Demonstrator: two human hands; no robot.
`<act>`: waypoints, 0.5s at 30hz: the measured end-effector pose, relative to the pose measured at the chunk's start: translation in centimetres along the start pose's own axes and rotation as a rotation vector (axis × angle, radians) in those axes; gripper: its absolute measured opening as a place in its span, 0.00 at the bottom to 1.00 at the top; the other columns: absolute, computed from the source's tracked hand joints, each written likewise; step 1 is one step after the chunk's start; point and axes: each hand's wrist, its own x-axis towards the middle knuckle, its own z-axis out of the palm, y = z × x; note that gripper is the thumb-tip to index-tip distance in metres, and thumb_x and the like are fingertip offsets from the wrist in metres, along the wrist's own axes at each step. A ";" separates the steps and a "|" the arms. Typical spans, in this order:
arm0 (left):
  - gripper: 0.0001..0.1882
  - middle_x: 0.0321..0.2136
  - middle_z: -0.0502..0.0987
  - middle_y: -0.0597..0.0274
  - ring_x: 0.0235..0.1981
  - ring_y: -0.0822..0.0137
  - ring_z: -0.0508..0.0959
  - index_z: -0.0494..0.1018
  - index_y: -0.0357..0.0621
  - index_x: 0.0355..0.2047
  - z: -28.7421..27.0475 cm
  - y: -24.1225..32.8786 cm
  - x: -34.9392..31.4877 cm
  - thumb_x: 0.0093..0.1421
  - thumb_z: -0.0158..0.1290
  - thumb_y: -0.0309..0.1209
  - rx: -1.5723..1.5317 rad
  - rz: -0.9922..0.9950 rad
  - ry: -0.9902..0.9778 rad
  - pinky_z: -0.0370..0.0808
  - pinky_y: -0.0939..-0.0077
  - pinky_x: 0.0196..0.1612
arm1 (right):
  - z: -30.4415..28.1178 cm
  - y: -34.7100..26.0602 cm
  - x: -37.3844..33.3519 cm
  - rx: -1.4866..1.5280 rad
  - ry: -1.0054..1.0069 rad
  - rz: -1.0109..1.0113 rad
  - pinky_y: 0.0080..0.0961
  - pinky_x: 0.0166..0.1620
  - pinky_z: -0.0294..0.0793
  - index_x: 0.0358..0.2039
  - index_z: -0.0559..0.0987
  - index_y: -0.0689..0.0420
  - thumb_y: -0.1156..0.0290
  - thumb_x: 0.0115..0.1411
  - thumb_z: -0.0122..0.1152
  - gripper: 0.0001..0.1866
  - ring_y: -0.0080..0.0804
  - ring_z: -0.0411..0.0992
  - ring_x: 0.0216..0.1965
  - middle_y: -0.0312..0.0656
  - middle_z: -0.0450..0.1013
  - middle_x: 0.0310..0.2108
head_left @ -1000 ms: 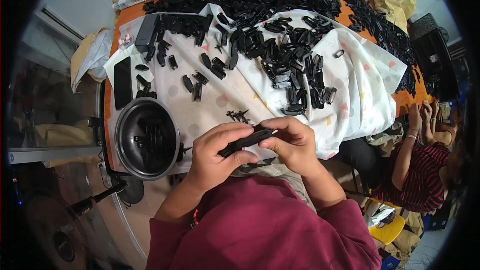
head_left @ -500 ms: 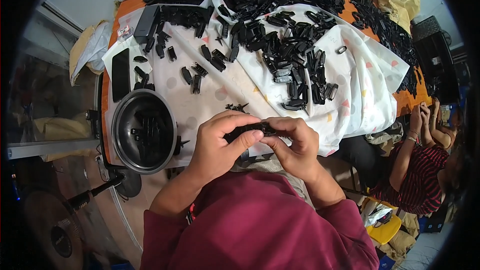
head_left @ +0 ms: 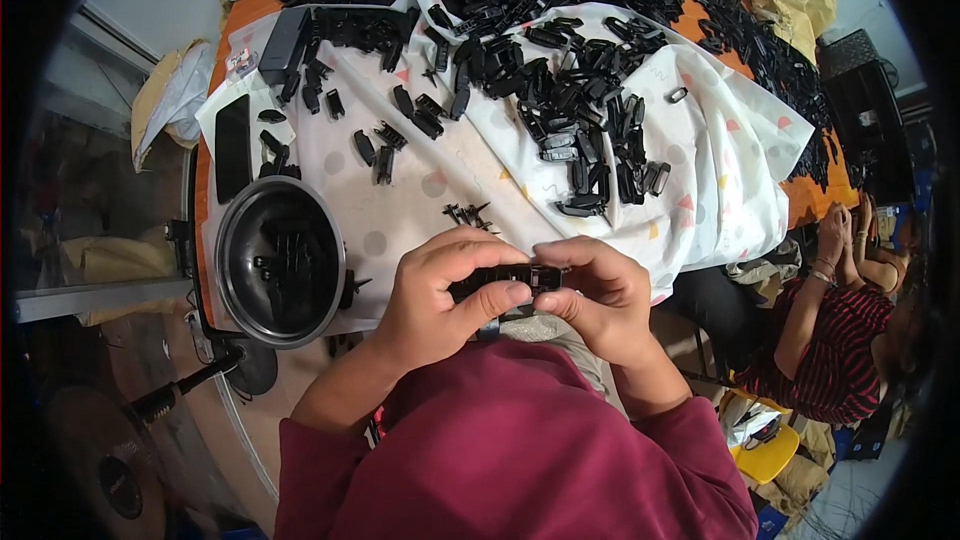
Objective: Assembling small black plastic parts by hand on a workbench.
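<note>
- A worker's left hand [head_left: 435, 285] grips a slim black plastic part [head_left: 520, 276] between thumb and fingers, above the table's near edge.
- The right hand [head_left: 605, 290] pinches the same part's right end, thumb below and fingers above.
- Beyond them, a heap of black plastic pieces [head_left: 580, 90] lies across a white patterned cloth [head_left: 480, 165].
- At left, a dark round bowl [head_left: 221, 265] holds more black pieces, near a black smartphone [head_left: 233, 145].
- At right sits a co-worker in a striped shirt [head_left: 835, 350].
</note>
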 end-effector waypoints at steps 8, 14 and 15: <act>0.16 0.26 0.74 0.56 0.25 0.66 0.75 0.74 0.38 0.30 0.0 0.5 0.3 0.41 0.63 0.30 0.173 0.259 -0.010 0.72 0.78 0.28 | 0.0 -0.2 -0.7 0.064 -0.060 0.016 0.19 0.40 0.69 0.38 0.72 0.68 0.76 0.50 0.62 0.15 0.25 0.70 0.35 0.43 0.71 0.34; 0.16 0.27 0.75 0.53 0.25 0.64 0.76 0.74 0.37 0.30 -0.1 0.1 0.3 0.40 0.63 0.30 0.166 0.354 -0.050 0.73 0.78 0.27 | -0.1 -0.3 -1.1 0.324 -0.082 0.090 0.16 0.38 0.71 0.38 0.73 0.66 0.82 0.51 0.58 0.12 0.20 0.70 0.34 0.39 0.72 0.33; 0.16 0.27 0.75 0.53 0.25 0.64 0.76 0.74 0.37 0.30 -0.4 0.3 0.5 0.40 0.63 0.30 0.164 0.356 -0.053 0.73 0.78 0.27 | -0.2 -0.2 -1.1 0.324 -0.078 0.088 0.16 0.38 0.71 0.38 0.73 0.66 0.82 0.51 0.58 0.12 0.20 0.70 0.34 0.39 0.72 0.33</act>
